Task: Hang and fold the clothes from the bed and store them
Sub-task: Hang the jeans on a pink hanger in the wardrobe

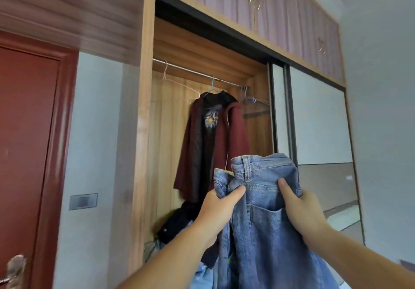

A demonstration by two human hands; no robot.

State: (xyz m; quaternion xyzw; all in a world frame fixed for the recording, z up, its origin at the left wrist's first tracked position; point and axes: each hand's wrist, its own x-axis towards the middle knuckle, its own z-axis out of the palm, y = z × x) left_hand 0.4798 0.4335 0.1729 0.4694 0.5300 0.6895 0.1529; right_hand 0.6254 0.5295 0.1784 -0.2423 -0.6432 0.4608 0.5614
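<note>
I hold a pair of blue jeans up by the waistband in front of the open wardrobe. My left hand grips the waistband's left side, thumb over the denim. My right hand grips its right side near the back pocket. The legs hang down out of view. Behind the jeans, a metal rail crosses the wardrobe. A dark red hooded jacket over a black printed shirt hangs from it on a blue hanger. An empty pale wire hanger hangs to the left, and more empty hangers at the right end.
A dark garment lies heaped low in the wardrobe. The sliding mirror door covers the wardrobe's right half, with upper cupboards above. A red room door with a handle stands at the left, with a wall switch between.
</note>
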